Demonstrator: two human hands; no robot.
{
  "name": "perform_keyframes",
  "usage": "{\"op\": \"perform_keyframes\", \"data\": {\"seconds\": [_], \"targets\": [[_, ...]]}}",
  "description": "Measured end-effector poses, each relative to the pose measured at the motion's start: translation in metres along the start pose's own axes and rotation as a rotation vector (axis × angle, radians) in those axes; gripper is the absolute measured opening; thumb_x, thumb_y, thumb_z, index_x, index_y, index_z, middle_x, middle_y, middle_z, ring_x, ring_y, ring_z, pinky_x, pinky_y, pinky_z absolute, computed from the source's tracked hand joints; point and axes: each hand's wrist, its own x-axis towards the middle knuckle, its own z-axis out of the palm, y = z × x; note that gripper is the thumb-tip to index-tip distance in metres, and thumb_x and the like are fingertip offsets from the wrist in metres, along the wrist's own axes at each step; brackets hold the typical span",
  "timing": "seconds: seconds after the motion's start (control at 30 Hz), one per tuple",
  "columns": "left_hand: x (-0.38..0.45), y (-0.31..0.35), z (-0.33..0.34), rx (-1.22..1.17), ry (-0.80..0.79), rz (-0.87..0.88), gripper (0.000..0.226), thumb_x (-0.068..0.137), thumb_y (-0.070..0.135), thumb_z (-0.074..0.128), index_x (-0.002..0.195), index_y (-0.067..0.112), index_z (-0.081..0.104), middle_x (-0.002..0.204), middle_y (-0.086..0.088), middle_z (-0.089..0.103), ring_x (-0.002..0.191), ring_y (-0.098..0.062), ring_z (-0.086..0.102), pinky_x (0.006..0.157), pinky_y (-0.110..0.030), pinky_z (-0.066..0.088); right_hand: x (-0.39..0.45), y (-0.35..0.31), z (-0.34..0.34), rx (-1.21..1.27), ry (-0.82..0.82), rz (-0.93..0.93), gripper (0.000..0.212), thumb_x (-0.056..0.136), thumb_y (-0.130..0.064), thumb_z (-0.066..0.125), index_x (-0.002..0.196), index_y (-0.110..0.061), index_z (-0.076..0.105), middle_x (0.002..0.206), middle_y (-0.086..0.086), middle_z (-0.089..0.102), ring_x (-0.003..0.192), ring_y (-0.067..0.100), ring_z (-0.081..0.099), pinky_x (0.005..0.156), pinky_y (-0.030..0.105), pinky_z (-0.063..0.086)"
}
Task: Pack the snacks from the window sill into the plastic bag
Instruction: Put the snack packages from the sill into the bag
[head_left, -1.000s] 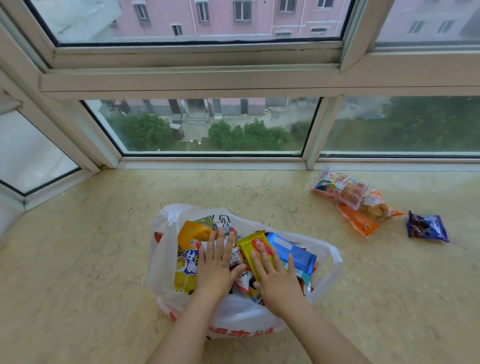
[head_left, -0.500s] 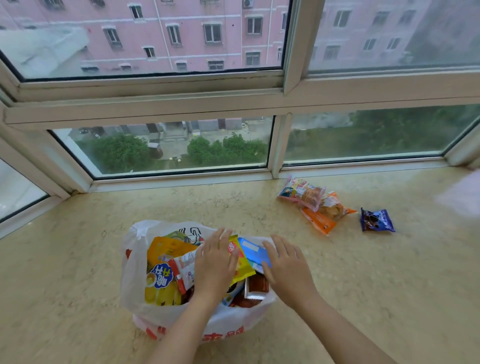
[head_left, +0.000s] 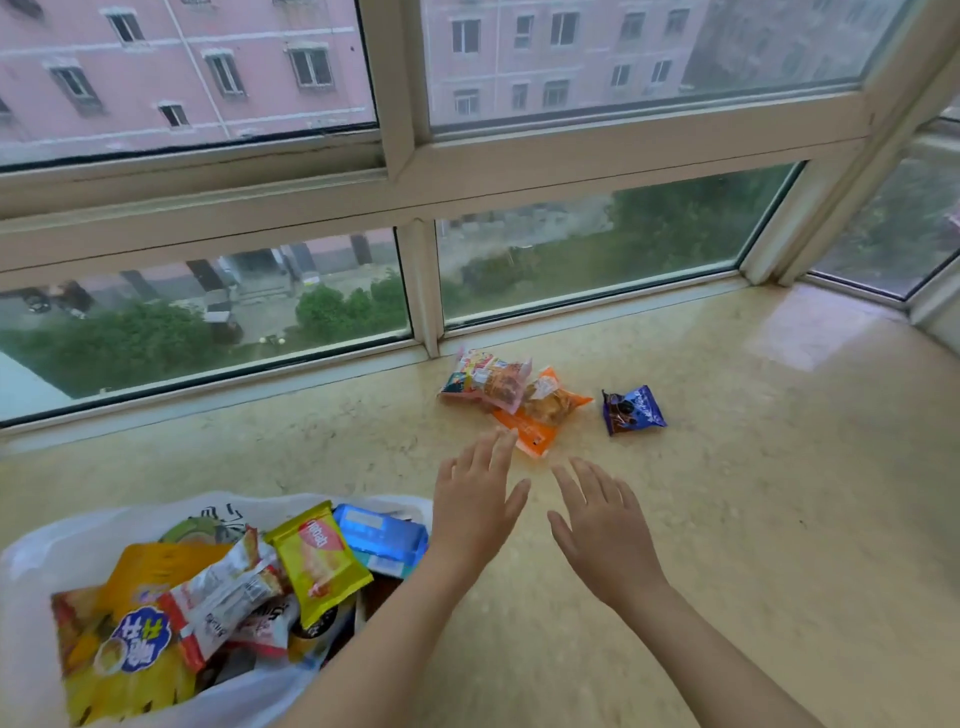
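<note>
A white plastic bag (head_left: 31, 571) lies at the lower left, stuffed with several snack packs, among them a yellow wafer pack (head_left: 317, 561) and a blue pack (head_left: 382, 538). On the sill ahead lie a pink snack pack (head_left: 485, 379), an orange pack (head_left: 530, 434) with a clear-fronted orange pack (head_left: 553, 400) on top, and a purple pack (head_left: 631, 409) further right. My left hand (head_left: 475, 506) is outstretched with straight fingers, its fingertips just short of the orange pack. Beside it my right hand (head_left: 602, 530) hovers over bare sill, fingers spread. Both hold nothing.
The beige marble window sill (head_left: 753, 519) runs wide to the right and toward me. White window frames (head_left: 423, 296) and glass close off the far side and the right corner.
Both hands have left the bag and reached forward and right toward the loose snack packs. The view has swung right, so the bag now sits at the lower left.
</note>
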Motion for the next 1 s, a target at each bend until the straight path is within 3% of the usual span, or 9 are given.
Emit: {"op": "perform_keyframes", "data": {"seconds": [0.1, 0.2, 0.57, 0.67, 0.77, 0.9, 1.0], "targets": [[0.032, 0.02, 0.033, 0.007, -0.066, 0.018, 0.061, 0.094, 0.049, 0.045, 0.149, 0.027, 0.029, 0.152, 0.002, 0.036, 0.136, -0.02, 0.038, 0.103, -0.038, 0.035, 0.014, 0.036, 0.02, -0.012, -0.003, 0.033, 0.055, 0.087, -0.041, 0.035, 0.128, -0.012, 0.058, 0.129, 0.013, 0.059, 0.115, 0.03, 0.059, 0.089, 0.046, 0.051], [0.069, 0.028, 0.069, 0.027, -0.079, 0.017, 0.063, 0.096, 0.052, 0.039, 0.151, 0.029, 0.019, 0.157, 0.005, 0.025, 0.143, -0.017, 0.025, 0.11, -0.036, 0.027, 0.037, 0.07, 0.048, -0.02, 0.003, 0.052, 0.055, 0.086, -0.041, 0.036, 0.126, -0.012, 0.06, 0.129, 0.014, 0.06, 0.114, 0.03, 0.06, 0.089, 0.047, 0.051], [0.198, 0.013, 0.202, 0.067, -0.096, 0.03, 0.079, 0.09, 0.053, 0.052, 0.152, 0.021, 0.014, 0.157, -0.005, 0.023, 0.143, -0.023, 0.023, 0.113, -0.036, 0.025, 0.141, 0.168, 0.166, -0.138, 0.126, 0.074, 0.06, 0.085, -0.043, 0.035, 0.127, -0.009, 0.059, 0.132, 0.02, 0.056, 0.116, 0.035, 0.058, 0.086, 0.049, 0.05], [0.221, 0.0, 0.227, 0.091, -0.137, -0.004, 0.084, 0.089, 0.056, 0.052, 0.153, 0.023, 0.008, 0.16, -0.007, 0.013, 0.146, -0.025, 0.013, 0.114, -0.039, 0.023, 0.165, 0.188, 0.188, -0.161, 0.182, 0.098, 0.057, 0.084, -0.043, 0.056, 0.128, -0.007, 0.058, 0.133, 0.022, 0.054, 0.116, 0.038, 0.057, 0.091, 0.053, 0.048], [0.236, -0.01, 0.24, 0.088, -0.218, -0.03, 0.087, 0.086, 0.064, 0.05, 0.151, 0.038, -0.001, 0.161, -0.011, 0.003, 0.148, -0.026, 0.002, 0.117, -0.042, 0.015, 0.187, 0.205, 0.203, -0.174, 0.197, 0.119, 0.069, 0.074, -0.045, 0.074, 0.132, -0.013, 0.055, 0.138, 0.021, 0.05, 0.12, 0.043, 0.052, 0.093, 0.057, 0.044], [0.252, -0.022, 0.243, 0.127, -0.217, -0.018, 0.098, 0.069, 0.087, 0.04, 0.146, 0.051, -0.008, 0.16, -0.018, 0.007, 0.148, -0.03, -0.001, 0.117, -0.045, 0.009, 0.209, 0.22, 0.21, -0.208, 0.187, 0.175, 0.074, 0.076, -0.064, 0.059, 0.139, -0.029, 0.045, 0.148, 0.018, 0.037, 0.131, 0.046, 0.038, 0.094, 0.065, 0.034], [0.258, -0.029, 0.243, 0.096, -0.238, -0.072, 0.103, 0.058, 0.096, 0.033, 0.144, 0.056, -0.008, 0.158, -0.019, 0.013, 0.147, -0.034, 0.008, 0.115, -0.05, 0.013, 0.22, 0.228, 0.211, -0.191, 0.063, 0.301, 0.083, 0.075, -0.083, 0.035, 0.146, -0.046, 0.015, 0.159, 0.013, 0.008, 0.143, 0.04, 0.013, 0.1, 0.066, 0.022]]}}
